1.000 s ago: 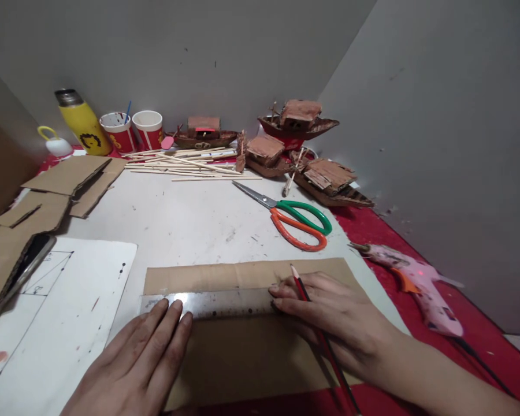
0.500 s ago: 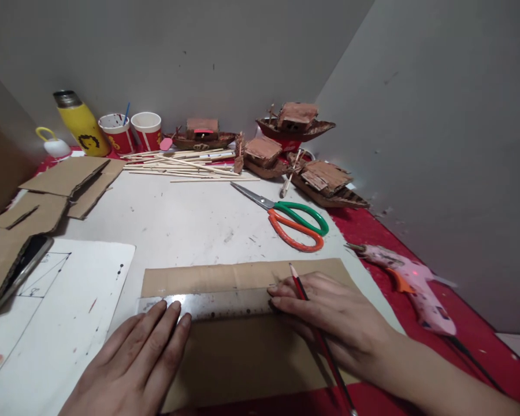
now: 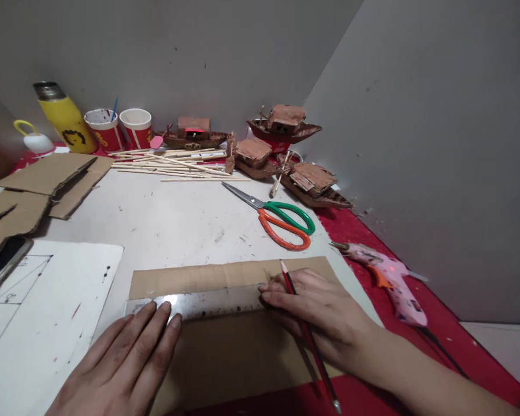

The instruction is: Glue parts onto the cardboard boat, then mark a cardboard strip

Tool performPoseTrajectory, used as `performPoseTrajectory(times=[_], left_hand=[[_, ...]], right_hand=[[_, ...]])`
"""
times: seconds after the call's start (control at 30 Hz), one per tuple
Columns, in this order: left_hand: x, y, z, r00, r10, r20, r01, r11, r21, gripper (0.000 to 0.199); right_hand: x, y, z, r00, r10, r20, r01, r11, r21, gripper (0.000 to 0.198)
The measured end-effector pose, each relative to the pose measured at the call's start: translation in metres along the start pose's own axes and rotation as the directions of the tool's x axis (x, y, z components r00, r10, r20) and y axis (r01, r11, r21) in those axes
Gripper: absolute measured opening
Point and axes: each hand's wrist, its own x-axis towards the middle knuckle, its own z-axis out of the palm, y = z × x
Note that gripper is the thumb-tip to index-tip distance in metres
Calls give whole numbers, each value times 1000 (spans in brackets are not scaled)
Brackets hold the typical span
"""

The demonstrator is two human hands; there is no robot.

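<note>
A clear plastic ruler (image 3: 216,301) lies across a brown cardboard sheet (image 3: 225,358) in front of me. My left hand (image 3: 130,352) rests flat on the ruler's left part, fingers stretched out. At the ruler's right end, the thumb and fingertips of my right hand (image 3: 316,315) touch it. A red and black pencil (image 3: 305,332) is tucked between the fingers of that same hand, its sharpened tip pointing up and away from the cardboard. Beyond the sheet lie scissors (image 3: 271,215) with green and orange handles.
Cardboard pieces (image 3: 39,173) and a paper with a drawn diagram (image 3: 65,300) lie left. A pink glue gun (image 3: 385,274) rests right on the red cloth (image 3: 420,294). Behind are thin sticks (image 3: 177,162), model boats (image 3: 314,185), paper cups (image 3: 136,127) and a yellow bottle (image 3: 65,121).
The view has turned slightly right, so everything appears farther left. Both hands keep their places on the ruler, and the pencil stays in my right hand.
</note>
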Motion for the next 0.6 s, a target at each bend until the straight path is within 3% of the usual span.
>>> performPoseTrajectory(times=[0.17,0.37,0.6], left_hand=[[3,0,-3,1000,6,-6,-6,1000,17,80],[3,2,-8,996,1,86,-8,997,74,76],[-1,8,-10,990,-46,130,49,999,-19,78]], right_hand=[[-1,0,1,1000,1,-11,-1,1000,7,43],[-3,2,3,999,21,-28,-22,1000,-8,41],[-3,3,5,996,-13,-85,14,1000,2,38]])
